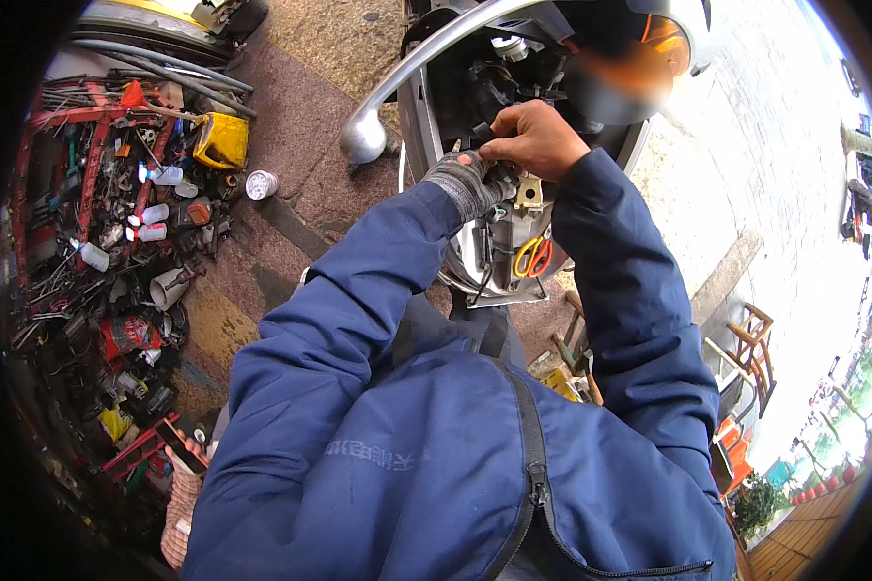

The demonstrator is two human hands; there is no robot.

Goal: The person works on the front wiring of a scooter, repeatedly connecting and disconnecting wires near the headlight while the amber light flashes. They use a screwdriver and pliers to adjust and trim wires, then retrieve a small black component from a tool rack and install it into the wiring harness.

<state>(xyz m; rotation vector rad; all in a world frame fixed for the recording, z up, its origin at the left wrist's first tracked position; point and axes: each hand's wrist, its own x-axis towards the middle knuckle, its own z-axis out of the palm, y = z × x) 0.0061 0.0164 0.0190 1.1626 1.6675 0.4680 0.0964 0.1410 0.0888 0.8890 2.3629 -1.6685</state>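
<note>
My left hand [465,184], in a grey knit glove with bare fingertips, is closed over the opened body of a grey vehicle [633,145] full of dark parts. My bare right hand [536,138] meets it there, thumb and index finger pinched together by the gloved fingertips. Whatever lies between the fingers is too small and covered to make out. Just below my hands sits a pale metal bracket [530,194] with a hole. A tool with yellow and orange handles [533,258] rests in the tray nearer to me.
A silver curved bar [362,136] arches over the vehicle's left side. On the left, a red rack [92,160] is crowded with tools, bottles and a yellow container [221,141]. A white cup [262,185] stands on the paving. Another person's hand [196,450] holds a phone at lower left. Wooden chairs [752,339] stand right.
</note>
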